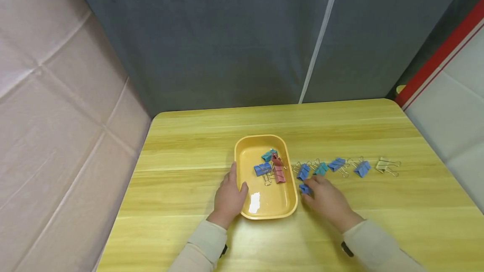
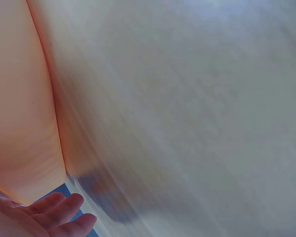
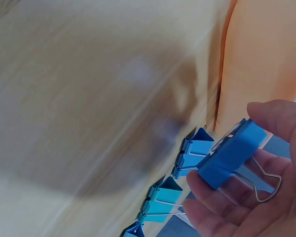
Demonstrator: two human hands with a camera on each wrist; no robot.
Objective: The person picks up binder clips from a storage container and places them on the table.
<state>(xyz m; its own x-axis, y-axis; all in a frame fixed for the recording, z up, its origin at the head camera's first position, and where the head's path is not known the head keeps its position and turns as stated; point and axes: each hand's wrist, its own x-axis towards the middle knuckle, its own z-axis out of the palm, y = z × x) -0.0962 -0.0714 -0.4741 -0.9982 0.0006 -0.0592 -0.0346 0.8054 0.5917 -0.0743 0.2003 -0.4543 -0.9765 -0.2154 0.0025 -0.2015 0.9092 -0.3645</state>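
Note:
A yellow tray (image 1: 264, 138) stands on the table with blue, teal, red and pink binder clips inside. My left hand (image 1: 228, 198) holds its left rim, thumb over the inner side and fingers along the outside. In the left wrist view, several fingers (image 2: 64, 212) show near the tray wall (image 2: 19, 98). Just right of the tray, my right hand (image 1: 328, 200) pinches a blue binder clip (image 3: 232, 153) between thumb and fingers. Beyond that hand lie another blue binder clip (image 1: 303, 172) and a teal binder clip (image 1: 321, 168).
Farther right, the row of clips goes on with a blue clip (image 1: 336, 164), another blue clip (image 1: 362, 168) and a pale yellow clip (image 1: 382, 165). A dark grey partition (image 1: 227, 45) rises behind the wooden table (image 1: 189, 137). Pale panels flank both sides.

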